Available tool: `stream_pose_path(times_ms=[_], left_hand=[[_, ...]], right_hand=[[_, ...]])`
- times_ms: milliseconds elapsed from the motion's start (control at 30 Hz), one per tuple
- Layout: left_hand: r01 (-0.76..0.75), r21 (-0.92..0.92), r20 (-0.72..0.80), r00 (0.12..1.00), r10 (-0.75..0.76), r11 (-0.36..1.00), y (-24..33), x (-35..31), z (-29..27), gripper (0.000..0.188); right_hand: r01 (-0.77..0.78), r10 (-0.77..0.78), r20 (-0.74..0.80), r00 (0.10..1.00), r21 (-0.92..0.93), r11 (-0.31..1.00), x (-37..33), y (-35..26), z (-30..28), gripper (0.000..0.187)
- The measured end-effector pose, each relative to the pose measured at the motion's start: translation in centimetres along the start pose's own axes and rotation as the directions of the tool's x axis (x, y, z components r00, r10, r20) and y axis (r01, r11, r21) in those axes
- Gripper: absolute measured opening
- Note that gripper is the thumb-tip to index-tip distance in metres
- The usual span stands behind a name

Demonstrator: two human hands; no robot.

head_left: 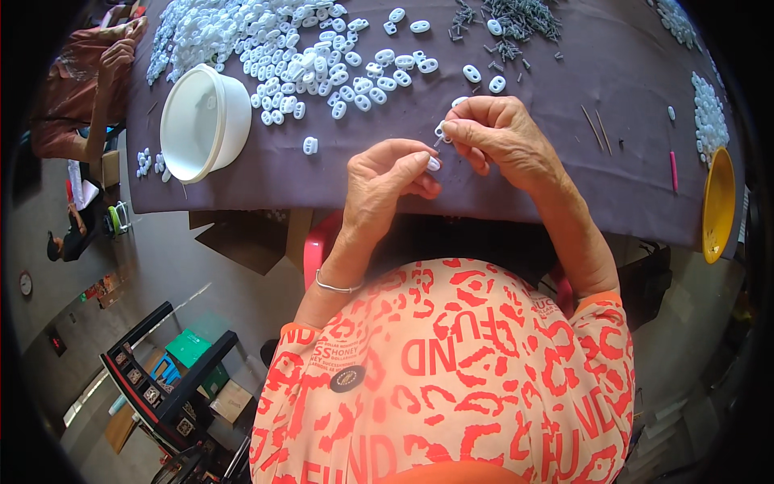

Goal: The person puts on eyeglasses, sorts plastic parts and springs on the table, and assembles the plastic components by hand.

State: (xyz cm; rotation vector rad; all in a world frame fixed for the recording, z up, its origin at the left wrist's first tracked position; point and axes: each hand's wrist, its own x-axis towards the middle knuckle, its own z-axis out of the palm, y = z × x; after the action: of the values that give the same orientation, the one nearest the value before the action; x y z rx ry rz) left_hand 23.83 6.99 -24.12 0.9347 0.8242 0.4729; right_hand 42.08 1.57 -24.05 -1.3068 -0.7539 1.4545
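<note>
My left hand point(388, 177) is closed in a pinch on a small white plastic piece point(434, 164), which looks like part of a cord lock. Just to its right and a little farther off, my right hand point(504, 139) pinches another white oval cord lock piece point(440, 130). Between the two hands a thin grey bit shows beneath that piece; I cannot make out what it is. Both hands are over the near edge of the table, the fingertips close but apart. Another white oval point(459, 102) lies partly behind my right hand.
A large heap of white two-hole cord locks point(298, 68) covers the far left, beside a white tub point(234, 121). Small grey pieces point(524, 20) lie piled at the back. Rightward are thin sticks point(598, 129), a pink stick point(674, 171) and a yellow dish point(717, 206). Another person's arm point(101, 105) is at left.
</note>
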Motion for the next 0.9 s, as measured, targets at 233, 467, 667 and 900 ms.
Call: stream_pose_path(times_ms=[233,467,667,900], left_hand=[[0.091,-0.058,0.029,0.996,-0.089,0.994,0.6,0.6,0.1,0.019],[0.029,0.002,-0.063,0.998,-0.029,1.0,0.0,0.6,0.3,0.018],[0.017,-0.008,-0.087,0.996,-0.018,1.0,-0.1,0.7,0.3,0.019],[0.064,-0.029,-0.046,0.997,-0.065,0.998,0.2,0.7,0.3,0.016]], right_hand=[[0.004,-0.005,0.024,1.0,0.026,1.0,0.1,0.7,0.5,0.021],[0.019,-0.019,0.02,1.0,-0.038,0.999,-0.2,0.4,1.3,0.02],[0.066,-0.068,-0.013,0.998,-0.127,0.99,-0.3,0.7,1.5,0.02],[0.044,-0.052,-0.066,0.996,-0.117,0.992,-0.3,0.5,1.3,0.022]])
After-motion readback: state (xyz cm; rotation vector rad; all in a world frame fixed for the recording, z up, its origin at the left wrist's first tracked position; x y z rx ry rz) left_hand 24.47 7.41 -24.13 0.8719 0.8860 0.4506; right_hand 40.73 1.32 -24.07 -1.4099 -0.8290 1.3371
